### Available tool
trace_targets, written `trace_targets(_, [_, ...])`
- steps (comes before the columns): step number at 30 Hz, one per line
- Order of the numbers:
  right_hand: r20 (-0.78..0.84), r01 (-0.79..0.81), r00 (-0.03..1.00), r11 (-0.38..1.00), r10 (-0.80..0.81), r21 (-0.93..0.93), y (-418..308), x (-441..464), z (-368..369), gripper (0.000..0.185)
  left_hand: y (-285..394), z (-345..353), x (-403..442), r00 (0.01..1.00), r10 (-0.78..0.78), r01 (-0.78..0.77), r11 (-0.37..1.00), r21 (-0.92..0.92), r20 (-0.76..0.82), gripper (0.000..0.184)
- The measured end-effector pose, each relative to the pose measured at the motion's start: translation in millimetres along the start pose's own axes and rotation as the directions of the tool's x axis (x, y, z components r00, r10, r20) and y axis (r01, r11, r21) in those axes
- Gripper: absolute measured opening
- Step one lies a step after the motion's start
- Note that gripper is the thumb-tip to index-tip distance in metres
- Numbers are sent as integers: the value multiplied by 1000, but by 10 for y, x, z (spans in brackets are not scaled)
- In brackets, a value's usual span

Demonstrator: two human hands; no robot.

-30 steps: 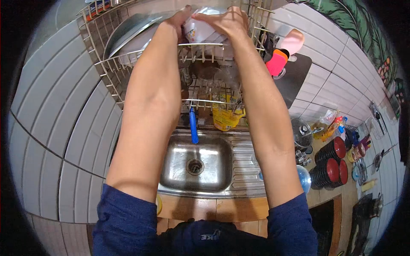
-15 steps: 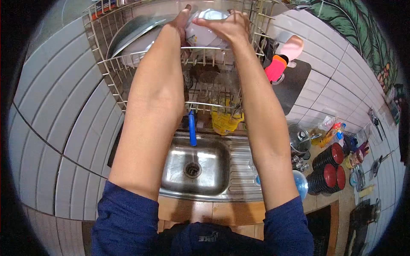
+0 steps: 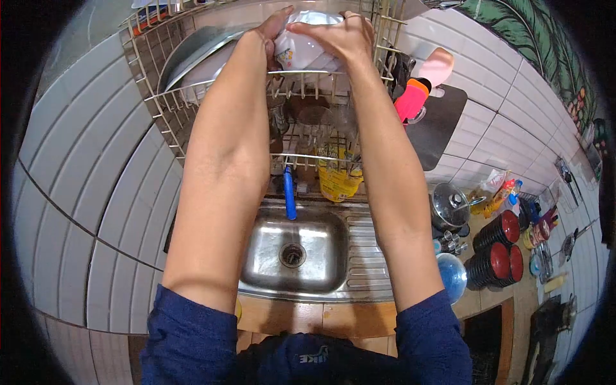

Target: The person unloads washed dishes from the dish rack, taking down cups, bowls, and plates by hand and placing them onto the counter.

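Both arms reach up to a wire dish rack (image 3: 308, 72) above the sink. White bowls with a small flower print (image 3: 305, 51) sit in its upper tier between my hands. My left hand (image 3: 274, 32) is at their left side, its fingers partly hidden behind the forearm and bowls. My right hand (image 3: 343, 37) curves round their right side, thumb across the front and fingers behind. Left of my left hand, a large metal tray or lid (image 3: 192, 58) and plates lean in the rack. Glasses (image 3: 314, 119) stand in the tier below.
Below is a steel sink (image 3: 294, 253) with a blue tap spout (image 3: 290, 192) and a yellow pouch (image 3: 339, 179) behind. On the right counter are stacked dark red bowls (image 3: 499, 260), a blue basin (image 3: 452, 277) and a glass lid (image 3: 450, 206). A pink brush-like item (image 3: 412, 99) hangs beside the rack.
The view has shifted slightly. My hands stay at the white bowls, which have tilted or shifted a little between them.
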State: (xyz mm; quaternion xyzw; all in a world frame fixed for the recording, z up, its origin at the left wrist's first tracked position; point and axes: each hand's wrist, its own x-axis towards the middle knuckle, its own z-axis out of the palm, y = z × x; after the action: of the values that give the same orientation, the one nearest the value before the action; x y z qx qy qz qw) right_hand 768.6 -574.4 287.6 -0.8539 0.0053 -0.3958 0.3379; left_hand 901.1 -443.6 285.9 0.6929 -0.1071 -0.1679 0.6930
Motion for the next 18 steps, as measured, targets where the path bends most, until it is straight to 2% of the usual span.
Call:
trace_targets(5, [-38, 67, 997, 997, -65, 45, 183, 62, 83, 110, -44, 232, -368, 999, -9, 11, 999, 50, -35, 63])
trace_targets(10, [-166, 72, 982, 994, -86, -84, 121, 35, 133, 91, -83, 180, -348, 999, 35, -35, 999, 9, 3, 64])
trace_targets(11, [-163, 70, 983, 994, -83, -83, 105, 37, 116, 91, -102, 175, -320, 999, 43, -43, 999, 0, 11, 64])
trace_targets(13, [35, 81, 996, 996, -83, 49, 70, 67, 62, 93, -88, 140, -266, 998, 60, -59, 998, -23, 28, 65])
trace_targets(14, [40, 81, 996, 996, -83, 48, 41, 45, -2, 93, -68, 112, -206, 997, 69, -68, 997, -35, 35, 65])
trace_targets(16, [101, 169, 976, 964, -193, 206, 2, -39, -111, 95, -112, 65, -177, 995, 86, -83, 994, -65, 45, 66])
trace_targets(17, [107, 170, 975, 964, -195, 206, 38, 4, -37, 95, -144, 77, -181, 994, 97, -92, 993, -79, 50, 66])
trace_targets(18, [-12, 226, 974, 971, -226, 73, 81, 77, 73, 95, -137, 52, -156, 993, 108, -103, 990, -93, 54, 66])
